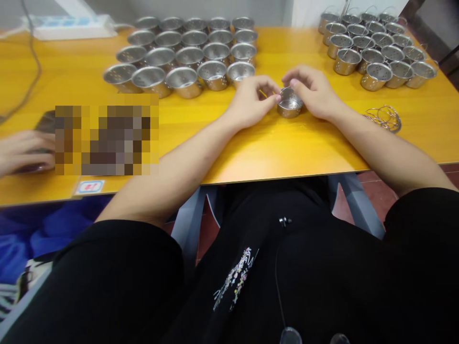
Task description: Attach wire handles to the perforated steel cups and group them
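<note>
A small perforated metal cup (289,109) stands upright on the yellow table, between my two hands. My left hand (251,101) pinches its left rim with thumb and forefinger. Curled round the far right side of the cup is my right hand (313,91), its thumb and fingers closed at the rim. Whether a thin wire is also in the fingers cannot be made out. To the right, beside my forearm, lies a tangled pile of wire handles (385,118). Rows of similar cups without visible handles (184,82) stand just beyond my left hand.
At the back right stand several cups with wire handles (376,76). A white power strip (70,27) and a cable lie at the back left. Another person's hand (27,150) rests on a dark object at the left, near a pixelated patch. A label (90,187) is at the table's front edge.
</note>
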Demonstrator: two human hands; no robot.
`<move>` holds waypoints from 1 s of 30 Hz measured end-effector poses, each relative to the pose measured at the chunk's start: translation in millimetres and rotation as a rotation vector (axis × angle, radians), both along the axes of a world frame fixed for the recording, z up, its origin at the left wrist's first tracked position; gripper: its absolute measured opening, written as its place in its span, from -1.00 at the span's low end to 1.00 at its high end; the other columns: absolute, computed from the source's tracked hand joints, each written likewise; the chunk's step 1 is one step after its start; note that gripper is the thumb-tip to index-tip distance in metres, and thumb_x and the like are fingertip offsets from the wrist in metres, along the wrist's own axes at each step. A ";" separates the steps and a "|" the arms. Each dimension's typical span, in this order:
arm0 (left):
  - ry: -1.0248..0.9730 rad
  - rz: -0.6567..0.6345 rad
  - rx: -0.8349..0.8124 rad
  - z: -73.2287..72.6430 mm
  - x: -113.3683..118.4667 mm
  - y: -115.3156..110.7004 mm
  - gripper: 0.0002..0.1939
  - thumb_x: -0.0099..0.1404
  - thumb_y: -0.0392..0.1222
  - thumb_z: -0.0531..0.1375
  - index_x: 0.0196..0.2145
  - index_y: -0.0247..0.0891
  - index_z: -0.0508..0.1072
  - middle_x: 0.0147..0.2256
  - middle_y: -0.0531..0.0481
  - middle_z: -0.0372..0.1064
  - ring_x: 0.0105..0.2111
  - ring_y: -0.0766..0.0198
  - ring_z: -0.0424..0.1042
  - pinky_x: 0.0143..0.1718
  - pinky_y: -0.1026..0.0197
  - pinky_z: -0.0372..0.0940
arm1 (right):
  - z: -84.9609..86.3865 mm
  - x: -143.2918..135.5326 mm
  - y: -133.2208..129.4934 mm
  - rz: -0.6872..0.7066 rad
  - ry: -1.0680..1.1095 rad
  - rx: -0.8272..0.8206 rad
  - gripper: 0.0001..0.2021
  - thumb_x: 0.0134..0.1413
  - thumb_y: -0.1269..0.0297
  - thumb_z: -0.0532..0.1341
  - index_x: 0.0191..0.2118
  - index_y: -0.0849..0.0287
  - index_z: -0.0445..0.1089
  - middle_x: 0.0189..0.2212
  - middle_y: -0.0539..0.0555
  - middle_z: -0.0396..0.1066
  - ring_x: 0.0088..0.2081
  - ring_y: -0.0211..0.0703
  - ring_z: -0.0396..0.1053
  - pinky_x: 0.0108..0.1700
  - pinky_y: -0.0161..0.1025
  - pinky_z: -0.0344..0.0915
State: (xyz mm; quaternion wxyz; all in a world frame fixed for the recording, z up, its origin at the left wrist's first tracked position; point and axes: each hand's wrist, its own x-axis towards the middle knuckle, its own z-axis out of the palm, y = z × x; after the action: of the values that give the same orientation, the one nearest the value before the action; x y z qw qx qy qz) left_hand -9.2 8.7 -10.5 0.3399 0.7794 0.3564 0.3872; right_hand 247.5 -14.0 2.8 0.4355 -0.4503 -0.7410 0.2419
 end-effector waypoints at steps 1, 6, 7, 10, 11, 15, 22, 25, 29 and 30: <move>-0.004 -0.007 0.007 -1.1 0.1 1.3 -0.63 0.34 0.36 0.53 -0.19 0.07 0.74 -0.17 -0.03 0.83 0.01 -0.17 0.70 -0.01 -0.20 0.60 | 0.4 -0.2 -0.9 -0.003 -0.002 -0.001 -0.51 0.24 -0.58 0.51 -0.17 -0.29 0.64 0.04 0.07 0.85 0.21 0.52 0.69 0.38 0.42 0.60; -0.006 -0.033 0.027 -4.0 -0.2 5.0 -0.70 0.36 0.28 0.52 -0.23 0.07 0.72 -0.19 -0.11 0.81 -0.07 -0.24 0.74 -0.01 -0.28 0.62 | 2.2 -1.1 0.4 0.003 0.017 -0.016 -0.51 0.18 -0.55 0.56 -0.18 -0.29 0.64 -0.08 0.12 0.83 0.22 0.57 0.69 0.34 0.47 0.62; 0.001 -0.031 0.024 -4.3 -0.4 5.1 -0.70 0.37 0.28 0.53 -0.24 0.06 0.71 -0.19 -0.11 0.80 -0.08 -0.25 0.73 -0.01 -0.28 0.62 | 2.3 -1.2 1.0 0.009 0.019 -0.019 -0.52 0.17 -0.54 0.56 -0.19 -0.29 0.64 -0.11 0.12 0.82 0.22 0.58 0.69 0.33 0.48 0.61; -0.001 -0.029 0.018 -4.6 -0.6 4.7 -0.69 0.39 0.26 0.55 -0.26 0.04 0.68 -0.21 -0.14 0.78 -0.09 -0.25 0.74 0.01 -0.28 0.63 | 2.2 -1.3 2.1 0.031 0.015 -0.030 -0.54 0.15 -0.53 0.56 -0.19 -0.31 0.65 -0.13 0.11 0.82 0.20 0.59 0.69 0.33 0.50 0.59; -0.001 -0.028 0.015 -4.3 -0.6 4.4 -0.69 0.39 0.25 0.55 -0.26 0.04 0.68 -0.21 -0.14 0.78 -0.09 -0.25 0.74 0.01 -0.28 0.64 | 2.0 -1.3 2.1 0.035 0.012 -0.032 -0.54 0.15 -0.53 0.56 -0.19 -0.30 0.65 -0.12 0.11 0.82 0.20 0.59 0.68 0.34 0.50 0.59; 0.021 0.002 -0.017 -2.7 -0.1 3.6 -0.72 0.37 0.23 0.57 -0.24 0.06 0.70 -0.25 -0.11 0.75 -0.11 -0.23 0.73 -0.08 -0.24 0.64 | 1.8 -1.7 1.4 0.034 0.005 -0.024 -0.51 0.16 -0.54 0.55 -0.21 -0.28 0.64 -0.10 0.12 0.82 0.17 0.57 0.68 0.33 0.49 0.58; 0.005 0.004 -0.031 -6.5 -1.0 6.5 -0.63 0.39 0.31 0.59 -0.12 0.05 0.72 -0.28 -0.09 0.69 -0.15 -0.17 0.71 -0.15 -0.18 0.56 | -1.0 -2.4 3.2 0.013 0.015 -0.019 -0.52 0.21 -0.53 0.55 -0.23 -0.27 0.61 -0.09 0.12 0.82 0.18 0.52 0.70 0.30 0.43 0.59; -0.027 -0.038 -0.034 -8.3 -1.6 7.7 -0.50 0.38 0.46 0.60 -0.05 0.07 0.71 -0.31 -0.02 0.67 -0.14 -0.10 0.63 -0.12 -0.15 0.51 | 0.2 -4.3 2.3 0.000 0.026 -0.036 -0.57 0.18 -0.45 0.57 -0.26 -0.27 0.60 -0.06 0.12 0.83 0.19 0.51 0.70 0.33 0.44 0.59; -0.028 -0.035 -0.042 -4.2 -1.8 4.1 -0.57 0.38 0.37 0.61 -0.05 0.08 0.71 -0.26 -0.04 0.71 -0.08 -0.13 0.68 -0.10 -0.14 0.55 | 5.9 -7.9 -2.5 -0.029 0.025 -0.097 -0.62 0.16 -0.34 0.61 -0.27 -0.27 0.57 -0.09 0.11 0.83 0.26 0.51 0.68 0.30 0.41 0.62; -0.023 -0.022 -0.040 -2.4 -1.7 2.5 -0.62 0.39 0.30 0.61 -0.08 0.07 0.71 -0.21 -0.06 0.74 -0.05 -0.15 0.71 -0.10 -0.14 0.57 | 6.6 -8.2 -3.2 -0.030 0.026 -0.106 -0.64 0.17 -0.31 0.61 -0.26 -0.26 0.57 -0.09 0.11 0.83 0.27 0.50 0.68 0.29 0.40 0.63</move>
State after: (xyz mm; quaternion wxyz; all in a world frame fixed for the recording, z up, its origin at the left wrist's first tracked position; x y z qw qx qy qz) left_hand -10.9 11.2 -12.9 0.3640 0.7718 0.3515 0.3851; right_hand 239.3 -17.2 9.4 0.4241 -0.4805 -0.7147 0.2801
